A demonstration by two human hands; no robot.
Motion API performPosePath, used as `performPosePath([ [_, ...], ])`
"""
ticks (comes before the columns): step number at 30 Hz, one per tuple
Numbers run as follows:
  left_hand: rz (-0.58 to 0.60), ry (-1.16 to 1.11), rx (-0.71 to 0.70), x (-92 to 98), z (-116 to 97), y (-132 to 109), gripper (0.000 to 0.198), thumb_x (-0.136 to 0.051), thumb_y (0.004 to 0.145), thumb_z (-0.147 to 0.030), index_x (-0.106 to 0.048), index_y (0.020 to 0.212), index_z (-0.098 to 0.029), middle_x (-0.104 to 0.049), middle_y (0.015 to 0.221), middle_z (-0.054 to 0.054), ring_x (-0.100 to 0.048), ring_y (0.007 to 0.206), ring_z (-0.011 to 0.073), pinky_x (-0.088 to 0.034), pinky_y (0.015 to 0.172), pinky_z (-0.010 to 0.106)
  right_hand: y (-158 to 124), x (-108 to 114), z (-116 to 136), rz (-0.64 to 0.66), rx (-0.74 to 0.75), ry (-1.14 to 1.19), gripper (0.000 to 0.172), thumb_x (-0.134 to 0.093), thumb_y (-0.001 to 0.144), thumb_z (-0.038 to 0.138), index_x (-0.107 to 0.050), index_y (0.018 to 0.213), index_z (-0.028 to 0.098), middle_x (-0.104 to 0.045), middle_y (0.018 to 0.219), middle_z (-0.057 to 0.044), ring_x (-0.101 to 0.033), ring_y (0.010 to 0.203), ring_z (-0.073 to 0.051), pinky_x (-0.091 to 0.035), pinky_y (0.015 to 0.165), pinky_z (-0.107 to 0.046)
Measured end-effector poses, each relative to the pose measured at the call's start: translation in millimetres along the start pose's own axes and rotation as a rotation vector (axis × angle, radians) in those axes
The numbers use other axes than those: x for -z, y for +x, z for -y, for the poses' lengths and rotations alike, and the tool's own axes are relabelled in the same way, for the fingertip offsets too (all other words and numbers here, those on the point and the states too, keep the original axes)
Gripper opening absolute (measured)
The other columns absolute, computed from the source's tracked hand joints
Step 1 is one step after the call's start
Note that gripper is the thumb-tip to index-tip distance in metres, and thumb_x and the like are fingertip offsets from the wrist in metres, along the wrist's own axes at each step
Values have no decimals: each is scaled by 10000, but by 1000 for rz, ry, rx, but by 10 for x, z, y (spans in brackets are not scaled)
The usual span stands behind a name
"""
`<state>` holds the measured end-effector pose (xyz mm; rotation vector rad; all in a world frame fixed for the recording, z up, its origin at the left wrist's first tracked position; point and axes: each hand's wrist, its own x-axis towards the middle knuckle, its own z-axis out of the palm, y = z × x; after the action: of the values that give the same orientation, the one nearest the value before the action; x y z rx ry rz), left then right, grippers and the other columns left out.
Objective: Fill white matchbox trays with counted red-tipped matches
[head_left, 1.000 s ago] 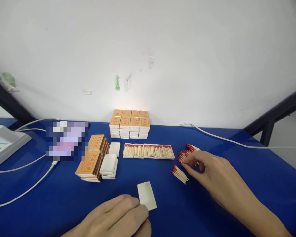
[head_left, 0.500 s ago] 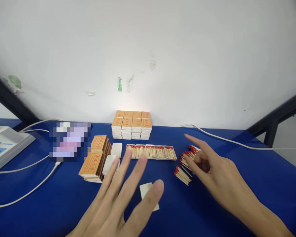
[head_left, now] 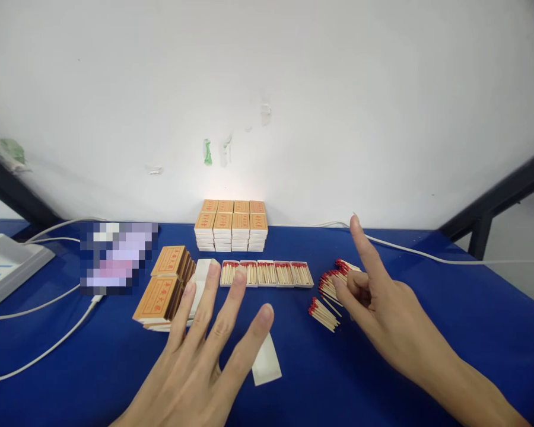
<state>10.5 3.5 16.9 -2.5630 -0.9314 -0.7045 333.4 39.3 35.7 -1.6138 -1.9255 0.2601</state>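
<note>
My left hand [head_left: 213, 350] hovers palm down with its fingers spread and nothing in it. Beside its thumb lies an empty-looking white matchbox tray [head_left: 267, 362]; the hand covers part of it. Over on the right, my right hand [head_left: 382, 308] has its index finger raised, its thumb stretched out and the other fingers curled, with nothing seen in its grip. Its thumb is next to a loose pile of red-tipped matches [head_left: 331, 284]. A smaller bundle of matches [head_left: 324, 314] lies nearer me. Several filled matchbox trays [head_left: 285, 274] stand in a row across the middle.
Closed matchboxes [head_left: 231, 225] are stacked against the wall. Orange matchbox sleeves [head_left: 155, 296] pile up at the left, with white trays [head_left: 203, 276] beside them. A blurred phone-like device [head_left: 120, 255], white cables [head_left: 62, 341] and a white appliance [head_left: 9, 261] occupy the left side.
My right index finger has lifted from pointing left to pointing up. My left hand stays spread, shifted slightly left. The whole view has moved a little.
</note>
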Motion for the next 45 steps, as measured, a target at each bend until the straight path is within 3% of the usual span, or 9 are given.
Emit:
performPosePath([
  [11,38,3,-13,8,-5,-34,948,-495,998,-30,-117,1866,-90,-146,1918,273,-52,1789,537,-82,1408,720,5,-11,9,-3,-43,7,909,-523,1158,481,-52,1898,241,-431,624,123,-473,490,-172,-444,499,-292],
  [17,79,41,-62,44,47,-36,902,-620,1092,-301,-202,1845,-35,-204,1888,331,-67,1781,560,-64,1416,721,19,7,-2,-2,-32,7,883,-532,1159,469,-88,1899,281,-454,633,117,-498,495,-166,-461,521,-292],
  [21,91,-21,1,121,61,-31,1054,-707,1044,-697,-308,1844,-138,-348,1870,237,-253,1753,545,-245,1414,712,21,8,-9,-20,-24,-6,875,-529,1157,478,-106,1897,282,-431,619,123,-484,481,-167,-437,505,-293],
  [24,117,-30,7,159,60,-23,1104,-706,1007,-804,-339,1840,-179,-398,1850,221,-339,1717,559,-330,1384,725,14,16,2,-17,-43,5,847,-532,1149,507,-186,1882,261,-474,586,127,-505,471,-174,-443,504,-296],
  [26,129,3,-19,142,56,-20,1065,-657,1051,-776,-325,1840,-140,-369,1858,246,-291,1739,552,-278,1404,717,11,26,19,-25,-79,21,730,-552,1131,553,-422,1775,234,-506,552,123,-510,453,-175,-448,502,-300],
  [28,106,29,-56,94,49,-21,1009,-601,1107,-689,-289,1835,-65,-301,1872,293,-192,1768,547,-168,1425,707,14,37,42,-68,-117,33,443,-581,1106,597,-714,1346,250,-522,525,103,-485,432,-161,-425,487,-298],
  [31,76,24,-52,28,40,-27,887,-483,1169,-544,-228,1836,-19,-225,1887,321,-122,1783,540,-94,1416,702,20,46,74,-181,-120,20,477,-614,1075,602,-486,739,288,-463,512,75,-389,433,-123,-328,461,-293],
  [38,130,51,-96,121,65,-17,904,-286,1215,-678,-212,1842,-30,-229,1880,331,-99,1800,487,-124,1426,639,-10,18,38,-216,-87,-21,517,-623,1053,505,-341,681,283,-332,555,77,-303,491,-113,-283,476,-293],
  [45,-6,-65,-41,-17,21,-22,661,-242,1221,-258,-194,1857,-87,-234,1892,287,-183,1785,493,-180,1398,665,-6,46,82,-187,-117,-5,473,-621,1046,505,-390,696,287,-402,554,71,-356,481,-118,-323,468,-281],
])
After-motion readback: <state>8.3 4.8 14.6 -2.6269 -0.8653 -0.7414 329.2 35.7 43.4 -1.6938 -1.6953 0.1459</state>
